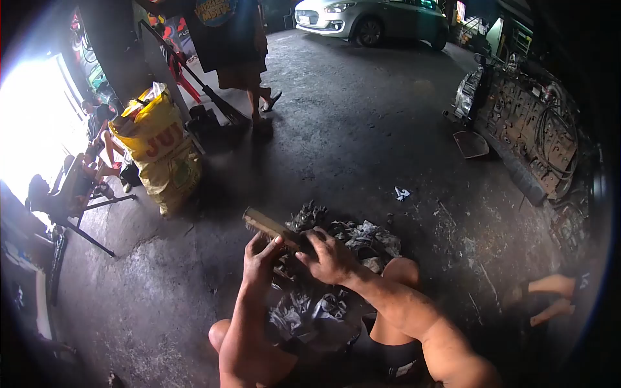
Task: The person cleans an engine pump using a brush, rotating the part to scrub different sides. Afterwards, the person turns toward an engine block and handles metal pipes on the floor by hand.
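Observation:
My left hand (259,257) is closed round the underside of a long tan block, which looks like a wooden-backed brush (266,224), held tilted with its far end up to the left. Short bristle-like edges show along its lower side. My right hand (331,260) is curled at the brush's darker near end. What lies under its fingers is hidden. Beyond and below my hands, crumpled grey rags (372,238) and a dark metal part (307,216) lie on the floor. More rags (310,313) lie between my legs.
A yellow sack (171,174) stands at the left beside a broom (223,107). A person (236,52) stands behind it, and another sits further left. A large engine block (527,123) lies at the right. A silver car (372,22) is parked at the back.

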A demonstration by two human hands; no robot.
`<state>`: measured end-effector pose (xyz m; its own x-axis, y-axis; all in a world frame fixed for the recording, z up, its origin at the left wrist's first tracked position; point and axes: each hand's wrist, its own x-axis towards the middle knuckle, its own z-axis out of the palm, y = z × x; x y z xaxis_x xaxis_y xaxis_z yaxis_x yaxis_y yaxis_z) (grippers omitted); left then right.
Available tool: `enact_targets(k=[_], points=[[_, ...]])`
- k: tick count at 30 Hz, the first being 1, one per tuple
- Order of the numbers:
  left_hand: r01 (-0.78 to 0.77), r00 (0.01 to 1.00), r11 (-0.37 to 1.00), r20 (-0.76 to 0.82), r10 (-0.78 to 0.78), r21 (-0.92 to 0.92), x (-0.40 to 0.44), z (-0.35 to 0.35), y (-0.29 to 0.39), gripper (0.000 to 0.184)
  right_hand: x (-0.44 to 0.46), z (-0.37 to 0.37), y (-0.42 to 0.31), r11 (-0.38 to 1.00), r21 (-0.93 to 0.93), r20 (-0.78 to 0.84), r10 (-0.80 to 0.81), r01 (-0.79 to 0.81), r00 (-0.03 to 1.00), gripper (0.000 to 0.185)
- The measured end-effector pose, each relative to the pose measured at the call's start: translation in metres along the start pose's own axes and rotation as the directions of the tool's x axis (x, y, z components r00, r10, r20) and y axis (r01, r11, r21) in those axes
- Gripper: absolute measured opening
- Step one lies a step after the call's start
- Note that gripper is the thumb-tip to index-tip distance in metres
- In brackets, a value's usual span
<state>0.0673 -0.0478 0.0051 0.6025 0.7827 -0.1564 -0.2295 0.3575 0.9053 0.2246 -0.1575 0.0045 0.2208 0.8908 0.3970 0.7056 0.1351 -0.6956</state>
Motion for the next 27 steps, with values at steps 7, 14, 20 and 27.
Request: enact_targets(k=[7, 14, 20, 27], points=[[-0.019, 0.999, 1.000, 0.029, 0.018, 0.017, 0.008, -0.004, -0.012, 0.033, -0.007, -0.004, 0.006, 1.000, -0.012, -0.044, -0.018, 0.017, 0.999, 0.043], [-0.053, 0.998, 0.997, 0.044, 0.051, 0.051, 0.007, -0.003, -0.009, 0.030, -0.012, -0.005, 0.012, 0.997, -0.066, -0.020, 0.040, -0.041, 0.999, 0.044], [-0.115, 0.993, 0.989, 0.036, 0.111, 0.097, 0.010, -0.008, -0.012, 0.025, -0.008, -0.014, 0.007, 0.999, -0.032, 0.006, 0.006, -0.006, 1.000, 0.040], [-0.145, 0.987, 0.977, -0.053, 0.155, 0.154, 0.003, -0.005, -0.004, 0.018, -0.007, -0.013, 0.006, 0.996, 0.010, -0.023, -0.084, 0.084, 0.996, 0.038]])
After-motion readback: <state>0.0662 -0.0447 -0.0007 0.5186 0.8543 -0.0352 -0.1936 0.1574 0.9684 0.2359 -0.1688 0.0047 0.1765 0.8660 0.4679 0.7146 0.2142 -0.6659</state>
